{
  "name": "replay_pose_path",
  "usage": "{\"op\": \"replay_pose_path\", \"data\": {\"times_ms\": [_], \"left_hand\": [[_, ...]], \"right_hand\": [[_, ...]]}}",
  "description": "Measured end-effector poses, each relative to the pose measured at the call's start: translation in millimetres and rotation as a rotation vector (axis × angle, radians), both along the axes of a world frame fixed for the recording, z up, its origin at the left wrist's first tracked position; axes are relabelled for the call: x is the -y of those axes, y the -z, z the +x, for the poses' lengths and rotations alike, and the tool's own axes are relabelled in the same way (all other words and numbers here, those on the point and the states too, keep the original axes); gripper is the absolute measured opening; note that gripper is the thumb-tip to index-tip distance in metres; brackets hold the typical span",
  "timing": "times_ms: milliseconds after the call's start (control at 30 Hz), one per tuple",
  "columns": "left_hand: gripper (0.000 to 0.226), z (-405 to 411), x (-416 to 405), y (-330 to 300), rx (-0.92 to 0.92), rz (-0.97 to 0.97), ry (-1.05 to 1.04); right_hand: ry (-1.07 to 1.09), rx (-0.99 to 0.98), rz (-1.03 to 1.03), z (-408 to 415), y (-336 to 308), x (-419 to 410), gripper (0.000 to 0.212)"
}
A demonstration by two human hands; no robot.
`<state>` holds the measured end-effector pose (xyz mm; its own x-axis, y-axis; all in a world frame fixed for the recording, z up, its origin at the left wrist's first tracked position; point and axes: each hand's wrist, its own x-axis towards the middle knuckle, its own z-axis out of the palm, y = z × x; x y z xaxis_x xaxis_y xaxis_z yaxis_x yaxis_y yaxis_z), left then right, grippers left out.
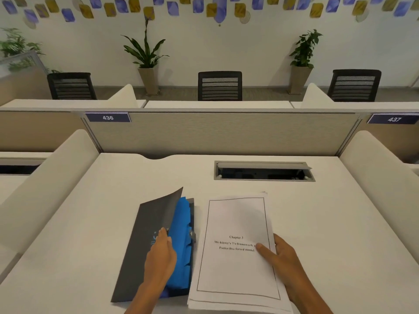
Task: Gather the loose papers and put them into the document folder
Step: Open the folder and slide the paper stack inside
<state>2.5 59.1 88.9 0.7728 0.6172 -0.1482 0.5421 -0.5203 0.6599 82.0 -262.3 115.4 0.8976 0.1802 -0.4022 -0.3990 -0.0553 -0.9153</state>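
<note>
A dark grey document folder [145, 236] lies on the white desk [90, 234], its front cover lifted so the blue tabbed dividers [181, 234] inside show. My left hand [161, 257] grips the edge of that cover, fingers reaching under it. Right of the folder is a stack of white papers [235, 223], top sheet printed "Chapter 3" inside a thin border. My right hand [281, 259] holds the stack by its right edge, thumb pressed on top. The stack's left edge overlaps the folder's right side.
A recessed cable box [263, 172] with a raised lid sits in the desk behind the papers. A beige partition [222, 132] closes the back, and padded side dividers [45, 177] flank the desk on both sides. Beyond are chairs and potted plants.
</note>
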Motion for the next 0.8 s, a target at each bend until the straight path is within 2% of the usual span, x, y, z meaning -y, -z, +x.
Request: {"op": "replay_pose_path", "data": {"times_ms": [233,433,600,800], "left_hand": [[0.049,-5.5,31.5,-29.2,0.097,-0.138,-0.023],[0.042,-7.4,55.3,-55.7,0.149,-0.227,0.000],[0.038,-12.6,74.8,-67.0,0.148,-0.393,-0.019],[0.034,-16.9,96.4,-71.4,0.152,-0.486,-0.007]], "right_hand": [[-0.121,0.109,-0.097,17.3,-51.7,-5.6,0.023],[-0.149,0.212,-0.232,26.2,-95.6,0.3,0.024],[-0.233,0.304,-0.426,30.1,-129.6,-5.2,0.028],[-0.318,0.364,-0.626,36.8,-152.2,-25.2,0.035]]}}
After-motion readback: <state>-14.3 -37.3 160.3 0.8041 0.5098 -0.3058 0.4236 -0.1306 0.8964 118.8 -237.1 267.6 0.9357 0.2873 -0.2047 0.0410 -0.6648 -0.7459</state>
